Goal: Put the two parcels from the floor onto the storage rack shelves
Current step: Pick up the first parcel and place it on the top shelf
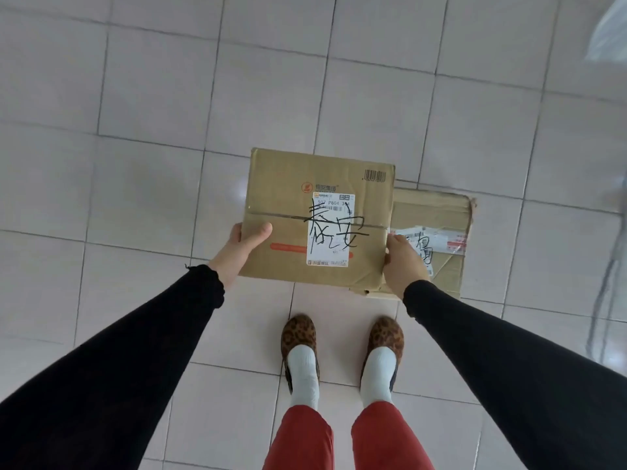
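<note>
- A brown cardboard parcel (319,218) is held level in front of a person standing on a tiled floor (135,164), its top face turned up to the head camera.
- A white shipping label (329,228) sits on that top face, crossed by large handwritten black characters; a printed barcode (374,176) marks the far right corner and an orange stripe runs near the closer edge.
- The left hand (242,247) grips the parcel's left edge, thumb pressed flat on the top face and the other fingers curled out of sight beneath.
- The right hand (403,262) clasps the right edge near the closer corner, thumb on top, the remaining fingers wrapped around the side and mostly hidden.
- A second parcel (437,232), also brown cardboard with a creased top and a taped label bearing more black handwriting, lies on the floor just to the right, partly covered by the held box and the right hand.
- Both arms wear long black sleeves (135,351).
- Below the held parcel stand two feet in leopard-print shoes (298,334), pale socks and red trousers.
- A blurred white plastic shape (607,32) fills the upper right corner.
</note>
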Available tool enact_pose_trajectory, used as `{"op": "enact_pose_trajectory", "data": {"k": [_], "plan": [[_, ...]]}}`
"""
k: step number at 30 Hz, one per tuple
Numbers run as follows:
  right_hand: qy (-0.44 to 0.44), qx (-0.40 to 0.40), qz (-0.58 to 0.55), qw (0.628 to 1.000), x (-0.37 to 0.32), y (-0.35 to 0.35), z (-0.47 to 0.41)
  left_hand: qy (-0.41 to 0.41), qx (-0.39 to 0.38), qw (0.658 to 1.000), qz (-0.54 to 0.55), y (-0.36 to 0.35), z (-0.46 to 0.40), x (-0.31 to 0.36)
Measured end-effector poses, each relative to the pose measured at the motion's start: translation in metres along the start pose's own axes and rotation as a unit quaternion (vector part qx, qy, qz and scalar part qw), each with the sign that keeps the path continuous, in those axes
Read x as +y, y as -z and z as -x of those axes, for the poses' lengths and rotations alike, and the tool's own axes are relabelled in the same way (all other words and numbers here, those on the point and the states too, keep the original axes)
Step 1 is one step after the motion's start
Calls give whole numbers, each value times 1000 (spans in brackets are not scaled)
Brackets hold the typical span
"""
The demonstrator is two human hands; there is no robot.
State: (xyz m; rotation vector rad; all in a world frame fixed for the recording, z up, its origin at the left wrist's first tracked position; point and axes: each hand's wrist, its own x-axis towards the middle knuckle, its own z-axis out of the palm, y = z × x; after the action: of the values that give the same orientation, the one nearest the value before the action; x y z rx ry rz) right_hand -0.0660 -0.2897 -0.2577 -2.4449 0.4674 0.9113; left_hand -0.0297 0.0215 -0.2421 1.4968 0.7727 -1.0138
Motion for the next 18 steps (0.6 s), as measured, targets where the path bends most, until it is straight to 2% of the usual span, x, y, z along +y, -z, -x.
{"op": "enact_pose_trajectory", "data": {"k": [4,8,11,15,18], "plan": [[28,25,-74,997,-41,115,49,-28,-27,999,24,2,108,98],[75,72,-133,986,-101,256,104,-104,-81,991,34,18,229,214],[134,115,-181,968,-160,371,165,-174,-83,980,54,23,324,303],[208,202,-161,943,-220,504,248,-267,-101,956,69,23,448,406],[261,234,-230,908,-254,585,301,-329,-129,933,68,25,531,469]]}}
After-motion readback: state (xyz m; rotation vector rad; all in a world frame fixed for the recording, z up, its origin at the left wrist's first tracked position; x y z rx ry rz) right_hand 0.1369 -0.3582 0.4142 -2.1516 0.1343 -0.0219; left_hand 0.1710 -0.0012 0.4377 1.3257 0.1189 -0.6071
